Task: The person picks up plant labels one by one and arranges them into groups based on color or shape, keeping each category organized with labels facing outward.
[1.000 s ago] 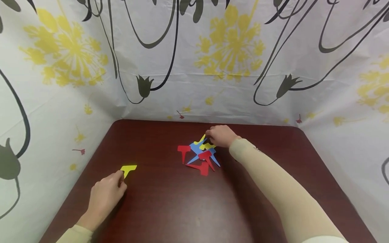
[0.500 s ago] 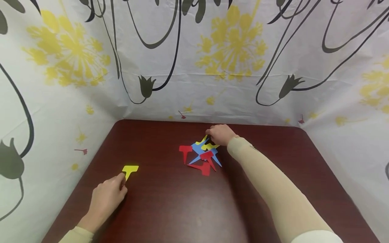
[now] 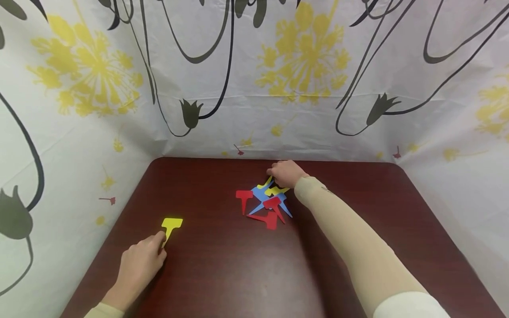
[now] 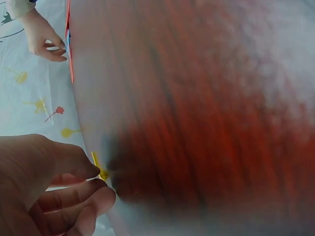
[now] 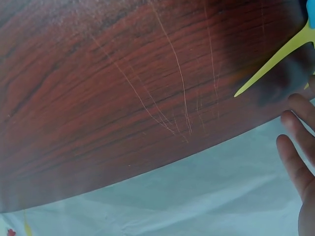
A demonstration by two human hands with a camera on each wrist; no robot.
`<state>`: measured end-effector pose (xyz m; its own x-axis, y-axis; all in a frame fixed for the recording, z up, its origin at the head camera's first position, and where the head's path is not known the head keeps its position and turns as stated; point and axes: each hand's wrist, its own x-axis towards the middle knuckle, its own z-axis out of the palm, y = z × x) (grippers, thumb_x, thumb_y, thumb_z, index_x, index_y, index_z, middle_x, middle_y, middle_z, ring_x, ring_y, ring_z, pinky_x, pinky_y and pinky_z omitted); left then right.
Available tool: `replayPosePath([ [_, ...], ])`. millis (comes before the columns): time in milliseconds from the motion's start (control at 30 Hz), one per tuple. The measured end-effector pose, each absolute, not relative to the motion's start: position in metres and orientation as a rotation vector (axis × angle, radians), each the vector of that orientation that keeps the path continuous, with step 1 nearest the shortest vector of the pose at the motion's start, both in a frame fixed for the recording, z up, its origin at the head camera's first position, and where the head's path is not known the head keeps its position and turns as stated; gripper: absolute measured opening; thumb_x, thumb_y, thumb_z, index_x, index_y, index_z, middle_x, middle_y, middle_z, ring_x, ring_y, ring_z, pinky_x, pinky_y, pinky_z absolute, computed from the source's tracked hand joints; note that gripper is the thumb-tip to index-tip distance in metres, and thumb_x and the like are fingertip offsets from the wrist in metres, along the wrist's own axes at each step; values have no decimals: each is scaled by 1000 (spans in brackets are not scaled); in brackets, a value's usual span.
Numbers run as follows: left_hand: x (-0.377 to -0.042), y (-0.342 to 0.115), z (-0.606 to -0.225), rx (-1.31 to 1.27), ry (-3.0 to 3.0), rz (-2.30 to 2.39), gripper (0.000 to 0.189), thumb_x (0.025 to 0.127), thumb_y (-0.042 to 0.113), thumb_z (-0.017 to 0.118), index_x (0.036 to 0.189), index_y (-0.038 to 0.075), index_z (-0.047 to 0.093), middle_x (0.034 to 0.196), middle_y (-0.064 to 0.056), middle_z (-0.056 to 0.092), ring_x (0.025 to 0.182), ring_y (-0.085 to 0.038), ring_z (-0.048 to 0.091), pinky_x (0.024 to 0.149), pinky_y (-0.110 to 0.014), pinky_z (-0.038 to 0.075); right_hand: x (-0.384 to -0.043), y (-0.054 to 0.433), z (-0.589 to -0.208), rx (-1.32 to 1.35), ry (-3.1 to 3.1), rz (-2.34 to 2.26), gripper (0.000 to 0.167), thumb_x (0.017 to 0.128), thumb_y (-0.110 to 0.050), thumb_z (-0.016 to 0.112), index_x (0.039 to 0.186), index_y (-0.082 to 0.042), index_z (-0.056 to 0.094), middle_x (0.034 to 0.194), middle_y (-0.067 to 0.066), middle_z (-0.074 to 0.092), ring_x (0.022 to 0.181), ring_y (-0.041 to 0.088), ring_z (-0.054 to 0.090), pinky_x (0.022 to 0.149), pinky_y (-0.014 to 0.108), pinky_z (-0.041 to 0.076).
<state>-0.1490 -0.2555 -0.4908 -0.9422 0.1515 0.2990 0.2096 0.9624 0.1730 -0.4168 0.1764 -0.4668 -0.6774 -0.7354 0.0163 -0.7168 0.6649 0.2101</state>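
In the head view, my left hand (image 3: 139, 265) pinches the stem of a yellow T-shaped plant label (image 3: 172, 223) between thumb and fingers, its wide head pointing away from me. The left wrist view catches this label (image 4: 95, 158) almost edge-on. At the far middle, my right hand (image 3: 287, 173) reaches over a small pile, fingertips around the pointed end of another yellow label (image 3: 264, 183). A second yellow label (image 3: 275, 191) lies beside it over blue labels (image 3: 260, 193). Red labels (image 3: 244, 194) lie at the pile's left and front. The right thumb is mostly hidden.
The dark reddish-brown table (image 3: 222, 265) has rounded far corners. A white cloth (image 3: 254, 123) printed with yellow flowers and grey stems hangs behind it and along both sides. The right forearm (image 3: 350, 238) stretches across the table's right half.
More of the yellow label's stem shows beyond my left fingers. My right hand stays at the pile, and the yellow label at its fingertips looks slightly more tilted. The view has shifted a little.
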Motion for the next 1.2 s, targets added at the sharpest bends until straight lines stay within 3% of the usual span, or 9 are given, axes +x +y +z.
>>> replayPosePath([
  [167, -151, -257, -489, -305, -2752, -303, 24, 75, 6, 76, 97, 8, 66, 77, -2, 58, 55, -26, 55, 39, -42, 40, -416, 176, -466, 1269, -2712, -362, 21, 92, -9, 65, 107, -18, 77, 93, 3, 69, 83, 20, 64, 70, 36, 57],
  [300, -158, -265, -486, -381, -2689, -331, 25, 77, 6, 75, 102, 6, 70, 91, -8, 61, 79, -31, 61, 50, -49, 50, -415, 176, -464, 1259, -2685, -455, 17, 93, -11, 66, 103, -18, 78, 91, 2, 68, 82, 19, 63, 69, 36, 57],
  [467, -168, -280, -485, -524, -2658, -374, 32, 79, 1, 74, 110, 5, 72, 114, -13, 64, 108, -35, 60, 71, -54, 56, -417, 173, -465, 1291, -2628, -539, 13, 93, -13, 70, 103, -18, 77, 88, 2, 67, 82, 20, 63, 71, 36, 58],
  [667, -177, -291, -488, -665, -2761, -382, 46, 87, 7, 73, 132, 2, 64, 140, -17, 56, 131, -42, 50, 90, -58, 51, -418, 175, -465, 1311, -2619, -577, 13, 91, -13, 75, 104, -17, 76, 90, 2, 67, 82, 20, 63, 69, 35, 58],
  [867, -185, -301, -493, -726, -2903, -392, 57, 97, 26, 69, 148, 8, 52, 155, -14, 43, 142, -39, 38, 96, -59, 48, -416, 182, -465, 1284, -2624, -576, 14, 91, -11, 76, 103, -18, 77, 90, 2, 67, 83, 20, 64, 69, 35, 58],
  [1200, -187, -313, -502, -807, -3054, -376, 62, 104, 43, 53, 156, 13, 39, 163, -7, 29, 147, -31, 30, 105, -54, 43, -410, 185, -466, 1216, -2713, -547, 13, 94, -11, 72, 106, -14, 76, 92, 5, 65, 80, 20, 64, 68, 34, 58],
])
